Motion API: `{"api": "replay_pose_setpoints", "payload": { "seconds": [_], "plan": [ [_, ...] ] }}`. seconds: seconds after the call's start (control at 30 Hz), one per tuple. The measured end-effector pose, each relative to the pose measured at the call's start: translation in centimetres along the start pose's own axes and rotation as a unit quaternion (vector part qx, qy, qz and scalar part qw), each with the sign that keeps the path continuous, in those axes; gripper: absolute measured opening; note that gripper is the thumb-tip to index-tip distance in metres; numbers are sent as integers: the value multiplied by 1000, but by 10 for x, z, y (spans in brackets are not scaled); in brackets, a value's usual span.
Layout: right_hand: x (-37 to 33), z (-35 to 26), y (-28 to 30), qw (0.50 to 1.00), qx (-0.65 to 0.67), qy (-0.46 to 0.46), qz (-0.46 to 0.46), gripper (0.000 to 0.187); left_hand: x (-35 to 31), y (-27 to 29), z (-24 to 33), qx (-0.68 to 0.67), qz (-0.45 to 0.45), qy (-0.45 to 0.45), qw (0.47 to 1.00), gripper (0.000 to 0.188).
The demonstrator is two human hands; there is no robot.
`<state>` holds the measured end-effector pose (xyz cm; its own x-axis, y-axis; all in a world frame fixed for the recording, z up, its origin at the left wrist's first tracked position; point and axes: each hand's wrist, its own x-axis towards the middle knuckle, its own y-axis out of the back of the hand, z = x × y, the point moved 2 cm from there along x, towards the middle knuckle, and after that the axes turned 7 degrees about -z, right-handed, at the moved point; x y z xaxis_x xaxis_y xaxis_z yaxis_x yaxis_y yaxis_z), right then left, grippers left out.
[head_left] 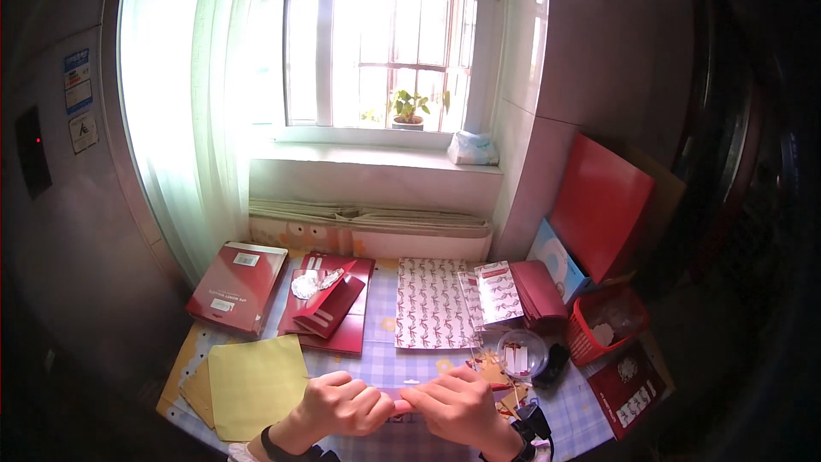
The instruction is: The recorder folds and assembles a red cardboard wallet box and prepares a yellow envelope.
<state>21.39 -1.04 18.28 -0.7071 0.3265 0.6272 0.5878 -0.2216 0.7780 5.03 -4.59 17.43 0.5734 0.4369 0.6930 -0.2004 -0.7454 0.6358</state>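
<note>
At the bottom centre of the frame, your left hand (342, 405) and right hand (457, 406) meet, fingers curled, pinching a small pink strip (407, 405) between them. Left lies yellow paper (256, 383); beyond, patterned paper (430, 304), then the window (376, 34).

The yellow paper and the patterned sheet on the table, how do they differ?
The yellow paper is plain, while the patterned sheet carries a red-and-white print. The yellow paper lies near the left hand, tilted atop a second yellow sheet; the patterned sheet lies farther back, toward the window. Both lie flat on the checked tablecloth.
</note>
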Motion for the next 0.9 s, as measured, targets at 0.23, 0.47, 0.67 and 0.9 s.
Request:
{"api": "replay_pose_setpoints", "payload": {
  "seconds": [0.23, 0.47, 0.67, 0.9],
  "plan": [
    [-1, -4, 7, 1000, -4, 4, -10, 18, -1, 2, 5, 4, -7, -10, 1000, 44],
    [-2, -5, 9, 1000, 1, 13, -14, 19, 1, 8, 10, 0, -10, -4, 1000, 42],
    [-5, -15, 14, 999, 20, -8, 38, 15, 6, 20, 16, -44, 53, 0, 998, 22],
    [-6, -14, 17, 999, 39, 1, 9, 16, 10, 25, 21, -7, 58, 12, 998, 30]
  ]
}}
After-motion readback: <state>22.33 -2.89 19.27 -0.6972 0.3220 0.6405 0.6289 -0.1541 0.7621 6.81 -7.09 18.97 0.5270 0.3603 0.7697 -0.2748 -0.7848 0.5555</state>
